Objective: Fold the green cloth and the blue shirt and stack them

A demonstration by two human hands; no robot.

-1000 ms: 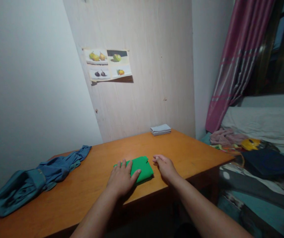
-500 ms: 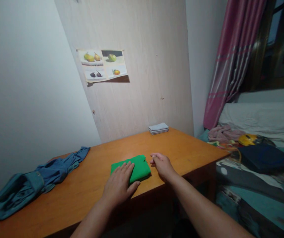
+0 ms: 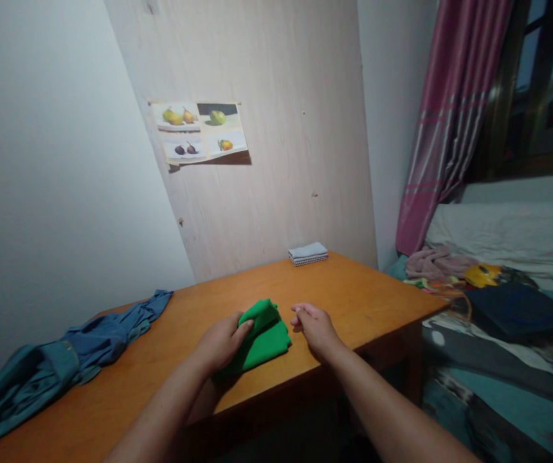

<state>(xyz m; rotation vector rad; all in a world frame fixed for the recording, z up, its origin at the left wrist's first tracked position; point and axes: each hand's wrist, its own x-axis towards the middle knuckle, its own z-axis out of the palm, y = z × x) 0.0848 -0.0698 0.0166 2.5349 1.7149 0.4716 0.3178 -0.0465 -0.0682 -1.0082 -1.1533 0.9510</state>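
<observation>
Because it looks light, soft and non-slip, green folded cloth (image 3: pixel 265 344), at worktop (image 3: pixel 368 289) near edge, is best held across all layers; left grip (image 3: pixel 219 339) pinches its left side, right grip (image 3: pixel 319 329) curled narrow just beside, contents, if any, unclear. Brands, labels, writing: none legible on cloth, blue garment (image 3: pixel 107 334), far folded stack (image 3: pixel 308 254) or fruit pictures (image 3: pixel 202 134).

Just the one head cam here, looking forward and slightly down over the bench (image 3: pixel 353 289). Wall poster (image 3: pixel 199 132) sits upper left.
</observation>
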